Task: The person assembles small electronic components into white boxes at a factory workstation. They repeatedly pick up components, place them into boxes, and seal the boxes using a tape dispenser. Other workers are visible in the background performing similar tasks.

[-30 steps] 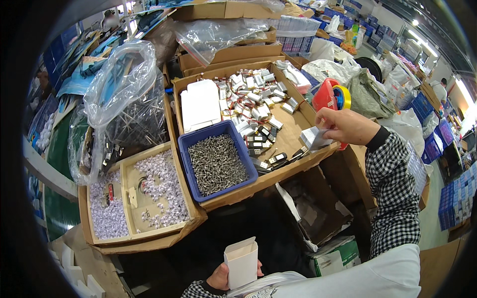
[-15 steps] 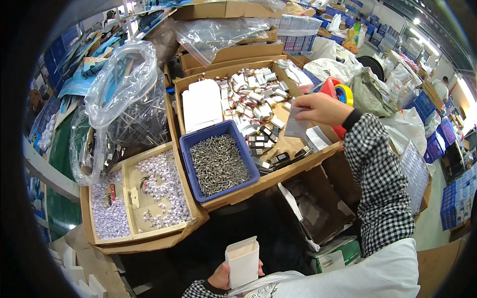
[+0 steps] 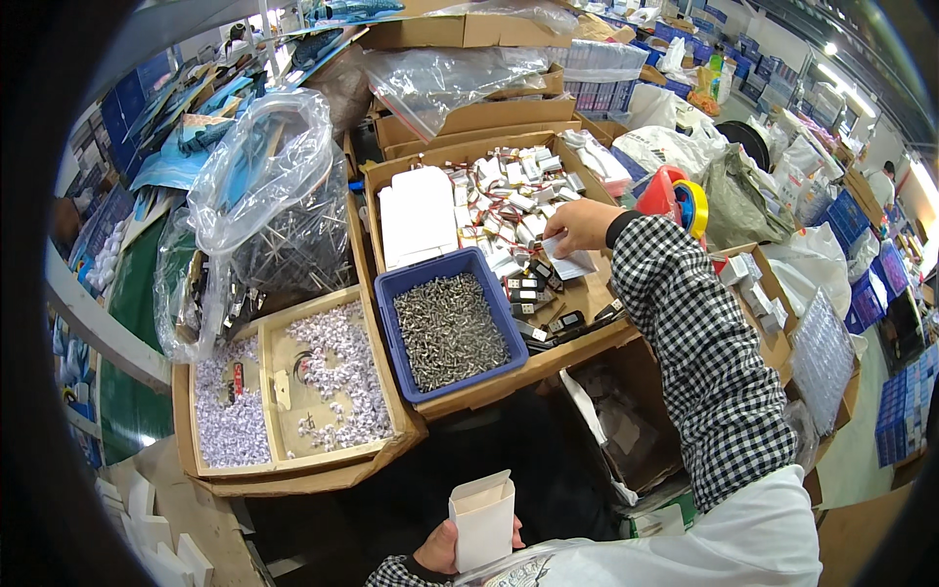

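Note:
Low in front of me, my left hand (image 3: 440, 548) is wrapped round a small white box (image 3: 482, 528), held upright with its top flap raised. My right hand (image 3: 584, 225) pinches a small paper slip (image 3: 569, 264) above the right part of a shallow cardboard tray (image 3: 587, 336). Small silver battery packs (image 3: 514, 186) with thin wires lie just beyond that hand. Black USB plugs (image 3: 528, 293) lie nearer to me. Flat white boxes (image 3: 418, 217) are stacked at the tray's left. A blue bin (image 3: 515, 342) full of small screws (image 3: 445, 333) sits in front of them.
To the left stands a divided wooden tray (image 3: 266, 391) of small white parts, with a clear bag (image 3: 293, 235) of dark rods behind. A red tape dispenser (image 3: 663, 191) with yellow tape is beyond my right forearm. An open carton (image 3: 655, 391) sits below the tray.
My right hand has moved left and slightly down with the slip, nearer the battery packs. The left hand still holds the box. The view has shifted a little.

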{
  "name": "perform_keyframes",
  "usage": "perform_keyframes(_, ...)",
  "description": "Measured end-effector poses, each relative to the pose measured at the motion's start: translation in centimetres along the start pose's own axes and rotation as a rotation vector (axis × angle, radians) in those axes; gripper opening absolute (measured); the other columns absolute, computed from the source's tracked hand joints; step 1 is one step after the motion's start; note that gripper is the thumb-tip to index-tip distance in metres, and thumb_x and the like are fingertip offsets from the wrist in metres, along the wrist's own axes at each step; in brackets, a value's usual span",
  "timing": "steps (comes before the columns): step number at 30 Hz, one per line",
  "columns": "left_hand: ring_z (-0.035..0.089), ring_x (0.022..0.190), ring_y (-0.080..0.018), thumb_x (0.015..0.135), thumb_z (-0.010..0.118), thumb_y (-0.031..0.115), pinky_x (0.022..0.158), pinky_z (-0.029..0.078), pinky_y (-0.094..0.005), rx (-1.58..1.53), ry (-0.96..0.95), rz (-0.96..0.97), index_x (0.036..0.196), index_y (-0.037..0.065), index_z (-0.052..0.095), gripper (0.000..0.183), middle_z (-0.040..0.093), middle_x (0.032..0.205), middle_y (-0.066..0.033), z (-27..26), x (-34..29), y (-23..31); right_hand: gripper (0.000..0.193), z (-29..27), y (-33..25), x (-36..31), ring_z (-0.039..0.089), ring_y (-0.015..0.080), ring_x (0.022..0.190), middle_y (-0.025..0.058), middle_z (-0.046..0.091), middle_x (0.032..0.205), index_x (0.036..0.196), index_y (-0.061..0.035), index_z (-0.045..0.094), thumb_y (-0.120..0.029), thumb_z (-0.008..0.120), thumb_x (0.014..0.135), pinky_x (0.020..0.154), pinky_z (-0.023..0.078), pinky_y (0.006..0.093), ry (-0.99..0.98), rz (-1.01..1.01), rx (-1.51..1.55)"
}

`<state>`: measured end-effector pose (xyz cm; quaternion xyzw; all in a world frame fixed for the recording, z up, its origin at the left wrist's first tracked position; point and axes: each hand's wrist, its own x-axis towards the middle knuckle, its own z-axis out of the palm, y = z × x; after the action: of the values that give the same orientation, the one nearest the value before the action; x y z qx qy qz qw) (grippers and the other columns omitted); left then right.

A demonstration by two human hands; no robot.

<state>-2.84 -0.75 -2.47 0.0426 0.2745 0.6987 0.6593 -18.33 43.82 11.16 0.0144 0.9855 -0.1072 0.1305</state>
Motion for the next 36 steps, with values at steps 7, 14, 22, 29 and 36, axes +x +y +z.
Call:
perform_keyframes(7, 0.059, 0.106, -0.0256, 0.068, 0.063, 0.074, 0.096, 0.047, -0.0405, -0.002, -0.019, 0.026, 0.135, -0.001, 0.034, 0.105, 0.054, 0.118, -0.0175, 0.3, -0.1, -0.3, 0.039, 0.9, -0.6, -1.9, 0.062, 0.0278, 0.098, 0.0124, 0.066, 0.103, 0.105, -0.0063, 0.064, -0.028, 0.074, 0.074, 0.084, 0.048, 0.0355, 0.016, 0.090, 0.019)
perform_keyframes(14, 0.059, 0.105, -0.0256, 0.067, 0.063, 0.074, 0.094, 0.048, -0.0409, 0.018, -0.043, 0.073, 0.135, -0.001, 0.036, 0.105, 0.054, 0.118, -0.0174, 0.7, -0.9, -0.9, 0.040, 0.7, -2.0, -3.7, 0.062, 0.0286, 0.099, 0.0148, 0.066, 0.106, 0.109, -0.0068, 0.065, -0.023, 0.073, 0.073, 0.087, 0.048, 0.0347, 0.026, 0.053, 0.037)
perform_keyframes(22, 0.060, 0.099, -0.0293, 0.080, 0.061, 0.061, 0.090, 0.048, -0.0458, -0.128, -0.085, 0.232, 0.128, 0.004, 0.045, 0.077, 0.057, 0.110, -0.0190, 1.1, -1.6, -0.9, 0.027, -1.1, -5.9, -9.1, 0.065, 0.0275, 0.088, 0.0158, 0.067, 0.095, 0.103, -0.0024, 0.063, -0.012, 0.066, 0.078, 0.079, 0.050, 0.0339, 0.621, -0.018, 0.235)
perform_keyframes(29, 0.056, 0.108, -0.0257, 0.079, 0.052, 0.070, 0.099, 0.043, -0.0466, -0.105, -0.143, 0.260, 0.140, 0.001, 0.030, 0.095, 0.052, 0.122, -0.0180, 1.0, -1.0, -0.6, 0.024, 5.1, -17.4, -15.0, 0.061, 0.0115, 0.075, 0.0072, 0.067, 0.093, 0.101, -0.0005, 0.064, -0.006, 0.072, 0.079, 0.069, 0.051, 0.0240, 0.554, -0.276, 0.834)
perform_keyframes(36, 0.056, 0.109, -0.0250, 0.082, 0.050, 0.069, 0.099, 0.044, -0.0458, -0.104, -0.165, 0.265, 0.139, 0.002, 0.032, 0.090, 0.051, 0.122, -0.0176, 1.5, -1.5, -0.4, 0.026, 11.4, -23.3, -15.6, 0.063, 0.0225, 0.076, 0.0071, 0.066, 0.086, 0.093, -0.0046, 0.064, 0.001, 0.074, 0.070, 0.064, 0.051, 0.0289, 0.658, -0.617, 0.721)
